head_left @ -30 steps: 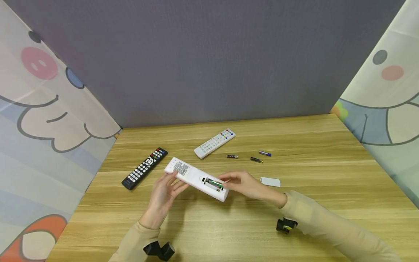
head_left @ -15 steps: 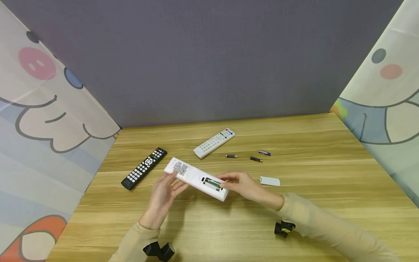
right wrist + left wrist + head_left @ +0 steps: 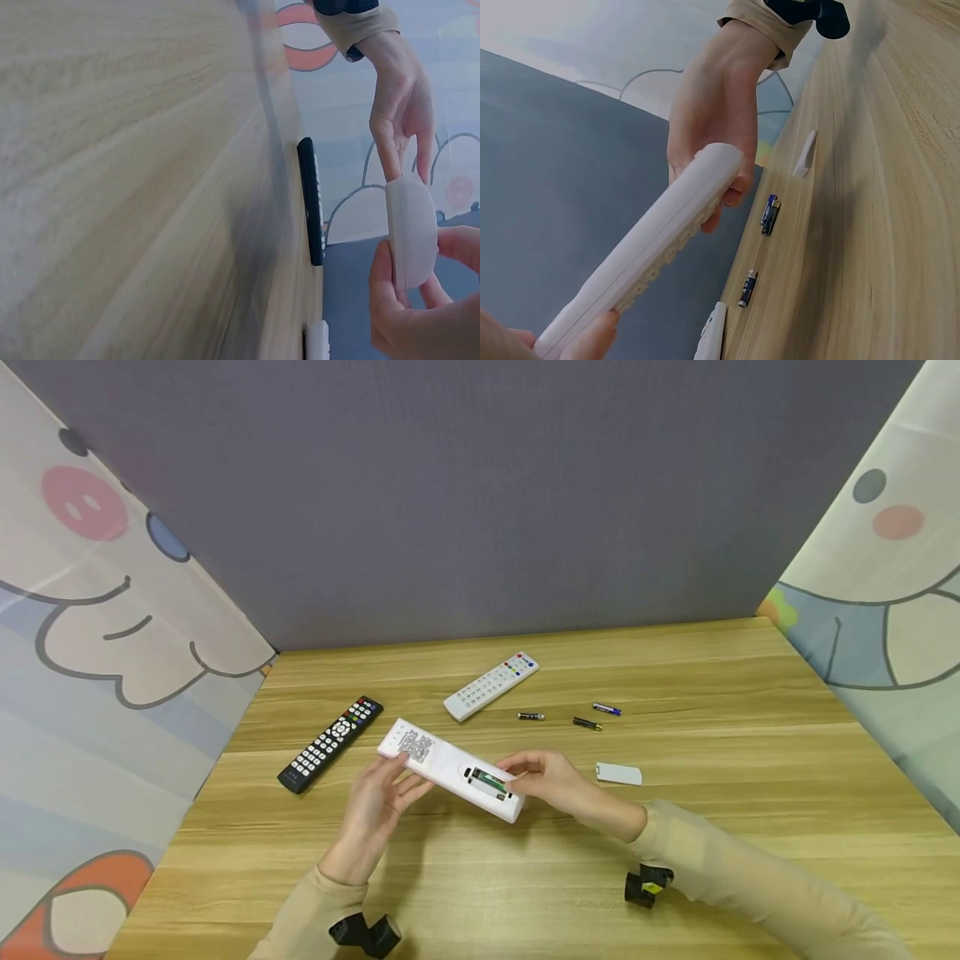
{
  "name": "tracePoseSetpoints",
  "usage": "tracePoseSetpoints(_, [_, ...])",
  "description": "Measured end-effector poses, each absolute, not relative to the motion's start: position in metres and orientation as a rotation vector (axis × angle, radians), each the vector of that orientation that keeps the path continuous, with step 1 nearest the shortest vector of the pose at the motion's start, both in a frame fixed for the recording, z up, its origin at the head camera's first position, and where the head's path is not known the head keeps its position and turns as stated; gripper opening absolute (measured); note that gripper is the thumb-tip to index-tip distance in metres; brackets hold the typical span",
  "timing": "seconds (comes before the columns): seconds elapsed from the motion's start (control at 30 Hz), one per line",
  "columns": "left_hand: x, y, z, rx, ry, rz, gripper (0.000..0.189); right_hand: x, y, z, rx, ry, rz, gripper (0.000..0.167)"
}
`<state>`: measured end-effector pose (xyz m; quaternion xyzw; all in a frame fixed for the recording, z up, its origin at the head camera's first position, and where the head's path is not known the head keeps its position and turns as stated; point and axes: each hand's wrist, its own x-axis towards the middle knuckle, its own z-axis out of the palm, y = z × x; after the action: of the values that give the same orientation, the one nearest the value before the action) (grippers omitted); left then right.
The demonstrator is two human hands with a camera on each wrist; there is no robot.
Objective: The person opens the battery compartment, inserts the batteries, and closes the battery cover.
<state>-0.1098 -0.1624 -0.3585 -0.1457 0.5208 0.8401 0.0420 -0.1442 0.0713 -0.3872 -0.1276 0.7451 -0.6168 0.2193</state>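
A white remote control (image 3: 450, 770) is held back side up above the table, its battery compartment uncovered. Inside the compartment lies a battery (image 3: 490, 779) with a green stripe. My left hand (image 3: 370, 810) grips the label end, thumb on the back and fingers underneath. At the other end, my right hand (image 3: 551, 783) pinches the remote, its thumb at the battery's end and its fingers around the far edge and below. In the right wrist view, these fingers (image 3: 381, 281) lie on both faces of the remote. The left wrist view shows the remote edge-on, with buttons facing down.
A black remote (image 3: 331, 745) lies left and another white remote (image 3: 491, 687) lies behind. Three loose batteries, one black and silver (image 3: 531, 717), one black and gold (image 3: 587, 724) and one blue (image 3: 607, 709), lie behind the right hand. A white battery cover (image 3: 618, 774) is at the right.
My right thumb has shifted slightly left and down over the battery, and the right wrist has moved a little left. My left hand and the remote have hardly moved.
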Motion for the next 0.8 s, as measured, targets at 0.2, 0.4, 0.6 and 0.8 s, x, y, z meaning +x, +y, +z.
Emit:
tracePoseSetpoints(0.2, [-0.110,-0.161,-0.360,-0.445,1.585,2.576,0.039,-0.145,0.070,-0.388,-0.315,2.034,-1.713,0.035])
tracePoseSetpoints(0.4, [-0.110,-0.161,-0.359,-0.441,1.569,2.579,0.040,-0.146,0.072,-0.389,-0.316,2.042,-1.682,0.035])
tracePoseSetpoints(0.6, [-0.111,-0.161,-0.359,-0.458,1.562,2.578,0.039,-0.150,0.074,-0.391,-0.379,2.046,-1.647,0.035])
tracePoseSetpoints(0.8, [-0.112,-0.162,-0.361,-0.457,1.581,2.568,0.041,-0.157,0.078,-0.394,-0.475,2.026,-1.628,0.032])
